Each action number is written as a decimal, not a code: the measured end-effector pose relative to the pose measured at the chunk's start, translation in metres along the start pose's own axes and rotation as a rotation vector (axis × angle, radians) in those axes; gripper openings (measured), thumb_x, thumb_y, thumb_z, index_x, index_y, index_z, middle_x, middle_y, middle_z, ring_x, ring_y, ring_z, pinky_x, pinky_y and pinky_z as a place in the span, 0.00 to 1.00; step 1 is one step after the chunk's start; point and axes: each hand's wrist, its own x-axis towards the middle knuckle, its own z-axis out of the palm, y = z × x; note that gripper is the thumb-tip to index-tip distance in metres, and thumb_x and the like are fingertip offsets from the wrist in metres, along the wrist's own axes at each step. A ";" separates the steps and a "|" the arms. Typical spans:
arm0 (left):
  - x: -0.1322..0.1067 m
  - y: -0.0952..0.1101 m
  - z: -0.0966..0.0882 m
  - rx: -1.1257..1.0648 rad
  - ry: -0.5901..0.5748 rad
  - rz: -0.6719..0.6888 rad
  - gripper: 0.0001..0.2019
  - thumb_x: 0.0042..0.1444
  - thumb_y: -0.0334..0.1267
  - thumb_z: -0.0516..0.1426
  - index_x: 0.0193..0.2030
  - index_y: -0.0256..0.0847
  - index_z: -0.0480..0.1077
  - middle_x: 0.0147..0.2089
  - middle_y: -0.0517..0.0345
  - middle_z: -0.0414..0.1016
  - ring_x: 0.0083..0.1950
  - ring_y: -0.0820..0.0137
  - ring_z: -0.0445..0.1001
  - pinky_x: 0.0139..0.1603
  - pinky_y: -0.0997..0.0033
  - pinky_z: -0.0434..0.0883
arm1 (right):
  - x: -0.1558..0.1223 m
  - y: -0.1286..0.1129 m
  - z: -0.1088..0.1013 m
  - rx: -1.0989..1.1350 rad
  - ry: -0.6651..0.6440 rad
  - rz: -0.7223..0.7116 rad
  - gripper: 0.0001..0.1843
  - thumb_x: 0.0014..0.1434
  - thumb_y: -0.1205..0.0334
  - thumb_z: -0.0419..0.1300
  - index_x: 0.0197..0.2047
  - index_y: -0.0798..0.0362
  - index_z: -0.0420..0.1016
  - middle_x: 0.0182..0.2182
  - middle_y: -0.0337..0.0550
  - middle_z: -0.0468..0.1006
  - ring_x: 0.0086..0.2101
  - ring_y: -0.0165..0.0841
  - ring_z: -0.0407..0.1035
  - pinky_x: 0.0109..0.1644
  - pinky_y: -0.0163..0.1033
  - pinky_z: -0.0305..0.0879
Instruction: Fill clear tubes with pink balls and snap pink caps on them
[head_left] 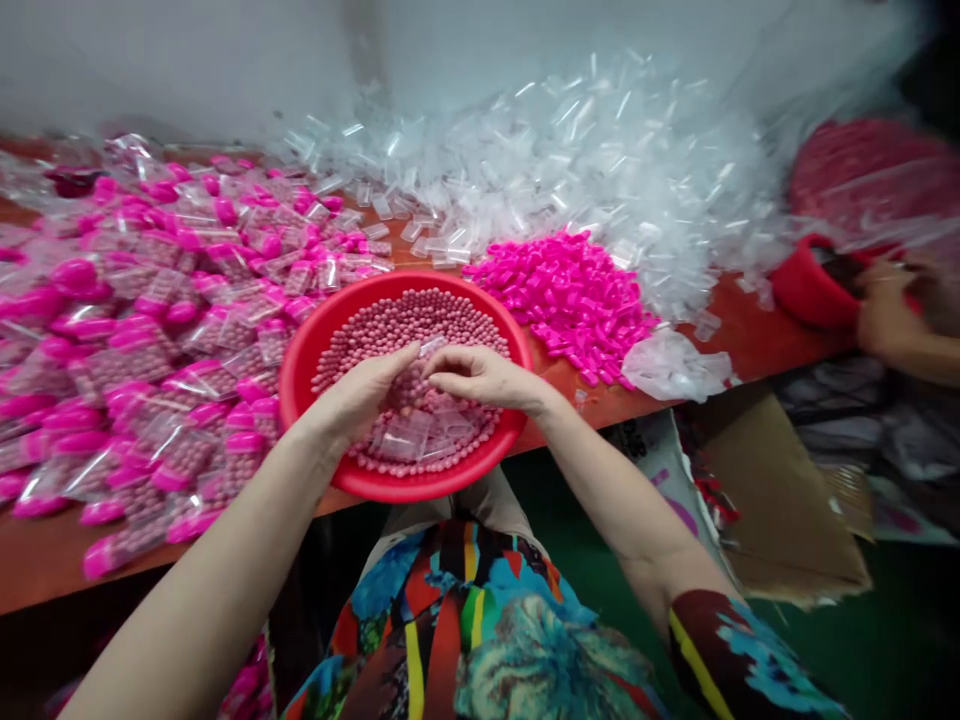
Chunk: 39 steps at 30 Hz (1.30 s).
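A red basin (405,488) filled with small pink beads (420,305) sits at the table's front edge, before my body. Over the beads my left hand (375,385) curls round a small clear plastic container (432,345), whose end shows at the fingertips. My right hand (480,375) is close beside it, thumb and fingers drawn together in a pinch; whatever they hold is too small to make out. More clear containers (409,434) lie on the beads under my hands. Behind the basin, to the right, is a heap of bright pink plastic caps (570,300).
Bead-filled clear containers with pink caps (165,370) cover the left of the table (30,575). Clear empty containers (600,170) pile against the wall. A crumpled plastic bag (675,362) lies right. Another person's hand (892,290) reaches into a red bowl (806,285). A cardboard box (780,500) stands below.
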 end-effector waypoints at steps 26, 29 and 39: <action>-0.010 -0.022 0.066 -0.291 0.135 0.039 0.12 0.49 0.37 0.65 0.42 0.37 0.77 0.36 0.55 0.79 0.33 0.70 0.76 0.32 0.74 0.74 | -0.133 0.119 -0.033 -0.676 0.820 0.382 0.12 0.66 0.58 0.54 0.46 0.50 0.76 0.44 0.49 0.76 0.46 0.38 0.70 0.56 0.44 0.66; -0.008 -0.025 0.062 -0.287 0.128 0.051 0.13 0.49 0.37 0.65 0.42 0.38 0.77 0.36 0.55 0.79 0.33 0.70 0.76 0.33 0.74 0.75 | -0.149 0.127 -0.059 -0.779 1.091 0.539 0.14 0.66 0.59 0.51 0.48 0.54 0.74 0.47 0.56 0.73 0.52 0.45 0.65 0.61 0.55 0.60; -0.014 -0.025 0.062 -0.355 -0.036 0.017 0.14 0.52 0.32 0.61 0.47 0.38 0.75 0.36 0.56 0.78 0.34 0.69 0.77 0.38 0.71 0.75 | -0.152 0.127 -0.049 -0.731 1.142 0.471 0.08 0.62 0.58 0.54 0.38 0.52 0.71 0.36 0.49 0.76 0.39 0.40 0.70 0.51 0.49 0.69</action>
